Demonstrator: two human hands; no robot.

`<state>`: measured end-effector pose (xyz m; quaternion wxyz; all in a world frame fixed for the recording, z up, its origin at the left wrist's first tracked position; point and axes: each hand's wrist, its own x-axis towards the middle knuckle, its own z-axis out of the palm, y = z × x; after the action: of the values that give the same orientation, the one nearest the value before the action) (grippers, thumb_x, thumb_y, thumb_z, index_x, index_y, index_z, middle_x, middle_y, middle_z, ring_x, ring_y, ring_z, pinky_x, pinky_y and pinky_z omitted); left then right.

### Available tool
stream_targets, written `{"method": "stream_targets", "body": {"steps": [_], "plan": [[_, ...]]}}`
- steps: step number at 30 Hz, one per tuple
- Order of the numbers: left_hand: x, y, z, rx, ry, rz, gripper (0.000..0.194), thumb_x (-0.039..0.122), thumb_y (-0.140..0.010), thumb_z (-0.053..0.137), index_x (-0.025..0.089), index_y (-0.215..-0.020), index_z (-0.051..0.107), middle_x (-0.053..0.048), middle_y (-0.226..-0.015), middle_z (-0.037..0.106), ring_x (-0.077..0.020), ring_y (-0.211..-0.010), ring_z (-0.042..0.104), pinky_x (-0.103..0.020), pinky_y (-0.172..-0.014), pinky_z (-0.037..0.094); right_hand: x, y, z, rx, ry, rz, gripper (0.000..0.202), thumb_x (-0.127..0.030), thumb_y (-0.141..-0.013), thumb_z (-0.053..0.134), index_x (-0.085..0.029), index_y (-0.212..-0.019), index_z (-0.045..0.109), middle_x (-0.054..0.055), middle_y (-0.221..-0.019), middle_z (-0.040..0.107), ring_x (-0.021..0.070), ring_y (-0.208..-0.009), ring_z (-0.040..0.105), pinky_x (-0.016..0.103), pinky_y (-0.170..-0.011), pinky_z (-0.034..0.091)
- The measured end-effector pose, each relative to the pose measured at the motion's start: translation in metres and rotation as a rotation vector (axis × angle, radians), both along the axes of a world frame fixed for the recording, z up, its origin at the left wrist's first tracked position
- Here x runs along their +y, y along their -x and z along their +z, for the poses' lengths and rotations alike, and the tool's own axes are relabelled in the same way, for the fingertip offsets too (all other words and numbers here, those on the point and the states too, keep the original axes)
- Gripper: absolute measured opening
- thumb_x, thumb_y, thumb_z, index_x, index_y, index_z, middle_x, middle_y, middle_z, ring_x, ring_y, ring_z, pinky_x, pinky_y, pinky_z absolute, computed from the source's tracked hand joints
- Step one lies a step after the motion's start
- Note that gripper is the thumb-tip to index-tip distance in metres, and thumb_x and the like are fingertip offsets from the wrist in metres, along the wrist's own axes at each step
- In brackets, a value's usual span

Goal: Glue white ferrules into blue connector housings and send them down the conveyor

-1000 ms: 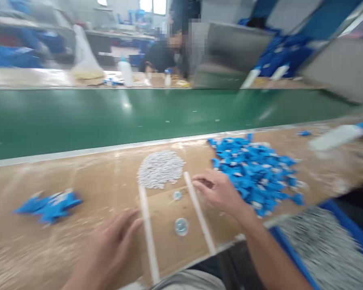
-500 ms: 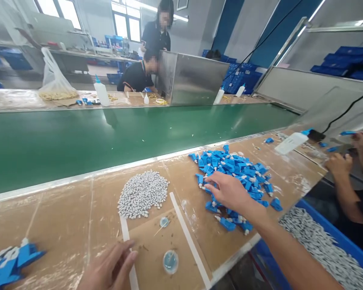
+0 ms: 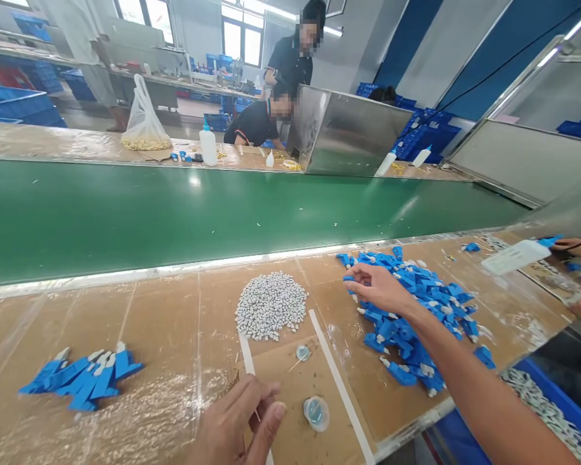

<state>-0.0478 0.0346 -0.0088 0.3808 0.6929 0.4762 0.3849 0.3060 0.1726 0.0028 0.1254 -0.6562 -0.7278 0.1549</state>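
Observation:
My right hand (image 3: 380, 287) is over the left edge of a heap of small blue plastic pieces (image 3: 411, 336) with white tips. Its thumb and fingers pinch one blue piece (image 3: 349, 279). Closer to me, my left hand (image 3: 242, 416) has its thumb and fingers pressed together on what looks like a thin pale stick (image 3: 257, 414), mostly hidden. Right of that hand stands a small clear cup (image 3: 316, 413) of bluish liquid. A smaller round dish (image 3: 303, 352) with a thin stick sits behind it. A grey-white pile of pebble-like bits (image 3: 271, 305) lies beyond my left hand.
More blue pieces (image 3: 91, 378) lie grouped at left. A green conveyor belt (image 3: 174, 219) runs behind the table. A white squeeze bottle (image 3: 516, 256) and a co-worker's hand (image 3: 574, 248) are at right. Below the edge is a blue bin (image 3: 556, 394) of grey-white parts. Two people are across the belt.
The view has turned left, showing more of the left group of blue pieces. My right hand has lifted a blue piece slightly at the heap's edge. My left hand stays near the cup.

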Motion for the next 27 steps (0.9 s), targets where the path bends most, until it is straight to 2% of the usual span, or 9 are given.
{"method": "stream_targets", "body": {"steps": [3, 5, 8, 11, 14, 17, 19, 23, 27], "plan": [[-0.006, -0.017, 0.020, -0.179, 0.107, 0.003, 0.020, 0.042, -0.093, 0.062, 0.029, -0.104, 0.074, -0.004, -0.088, 0.073, -0.0202, -0.078, 0.068, -0.031, -0.073, 0.057, -0.041, 0.028, 0.012, 0.333, -0.077, 0.006, 0.026, -0.047, -0.097, 0.042, -0.023, -0.102, 0.048, 0.004, -0.086, 0.065, 0.0173, -0.061, 0.064, 0.029, -0.051, 0.052], [-0.010, -0.036, 0.027, -0.345, 0.205, 0.004, 0.029, 0.042, -0.093, 0.064, 0.027, -0.117, 0.070, -0.007, -0.099, 0.073, -0.0209, -0.087, 0.069, -0.032, -0.078, 0.058, -0.073, 0.059, 0.013, 0.813, -0.137, 0.015, 0.023, -0.047, -0.093, 0.052, -0.025, -0.096, 0.045, 0.003, -0.085, 0.062, 0.0161, -0.057, 0.060, 0.027, -0.044, 0.048], [-0.014, -0.068, 0.026, -0.602, 0.355, 0.018, 0.045, 0.045, -0.087, 0.072, 0.024, -0.126, 0.062, -0.009, -0.107, 0.071, -0.0195, -0.086, 0.068, -0.030, -0.073, 0.057, -0.116, 0.105, 0.008, 1.137, -0.237, 0.062, 0.022, -0.037, -0.090, 0.068, -0.027, -0.094, 0.049, 0.004, -0.089, 0.064, 0.0172, -0.067, 0.065, 0.027, -0.052, 0.054], [-0.018, -0.088, 0.020, -0.772, 0.442, 0.080, 0.040, 0.048, -0.084, 0.076, 0.021, -0.112, 0.065, -0.006, -0.092, 0.071, -0.0136, -0.067, 0.061, -0.024, -0.057, 0.051, -0.140, 0.126, 0.002, 1.102, -0.376, 0.129, 0.018, -0.027, -0.091, 0.070, -0.028, -0.098, 0.054, 0.006, -0.097, 0.067, 0.0211, -0.086, 0.068, 0.034, -0.070, 0.059], [-0.023, -0.087, 0.013, -0.812, 0.415, 0.149, 0.031, 0.045, -0.086, 0.074, 0.021, -0.104, 0.065, 0.000, -0.075, 0.067, -0.0101, -0.058, 0.054, -0.021, -0.054, 0.047, -0.148, 0.112, -0.003, 0.983, -0.332, 0.246, 0.022, -0.023, -0.090, 0.072, -0.028, -0.108, 0.061, 0.007, -0.105, 0.066, 0.0228, -0.097, 0.066, 0.038, -0.082, 0.057], [-0.025, -0.074, 0.003, -0.788, 0.372, 0.239, 0.025, 0.038, -0.086, 0.076, 0.020, -0.101, 0.068, -0.004, -0.093, 0.072, -0.0118, -0.075, 0.064, -0.023, -0.073, 0.053, -0.152, 0.083, -0.011, 0.843, -0.122, 0.220, 0.034, -0.028, -0.090, 0.073, -0.028, -0.122, 0.062, 0.006, -0.104, 0.066, 0.0191, -0.085, 0.065, 0.034, -0.077, 0.056], [-0.026, -0.066, -0.006, -0.809, 0.420, 0.282, 0.024, 0.036, -0.084, 0.078, 0.018, -0.096, 0.067, -0.007, -0.105, 0.073, -0.0159, -0.089, 0.068, -0.028, -0.083, 0.055, -0.156, 0.070, -0.021, 0.738, -0.029, 0.136, 0.028, -0.033, -0.092, 0.070, -0.025, -0.119, 0.067, 0.004, -0.095, 0.067, 0.0168, -0.074, 0.062, 0.030, -0.068, 0.054], [-0.032, -0.058, -0.024, -0.861, 0.560, 0.290, 0.026, 0.036, -0.082, 0.079, 0.017, -0.090, 0.062, -0.009, -0.100, 0.076, -0.0202, -0.089, 0.072, -0.029, -0.076, 0.056, -0.165, 0.074, -0.048, 0.730, 0.094, 0.036, 0.025, -0.043, -0.092, 0.068, -0.020, -0.100, 0.072, 0.004, -0.084, 0.067, 0.0176, -0.070, 0.061, 0.029, -0.063, 0.050], [-0.039, -0.056, -0.034, -0.815, 0.598, 0.317, 0.026, 0.035, -0.081, 0.080, 0.017, -0.090, 0.064, -0.007, -0.095, 0.076, -0.0160, -0.079, 0.071, -0.023, -0.065, 0.052, -0.167, 0.087, -0.060, 0.830, 0.113, 0.023, 0.027, -0.045, -0.092, 0.067, -0.019, -0.090, 0.072, 0.004, -0.081, 0.066, 0.0169, -0.068, 0.059, 0.029, -0.061, 0.047]]}}
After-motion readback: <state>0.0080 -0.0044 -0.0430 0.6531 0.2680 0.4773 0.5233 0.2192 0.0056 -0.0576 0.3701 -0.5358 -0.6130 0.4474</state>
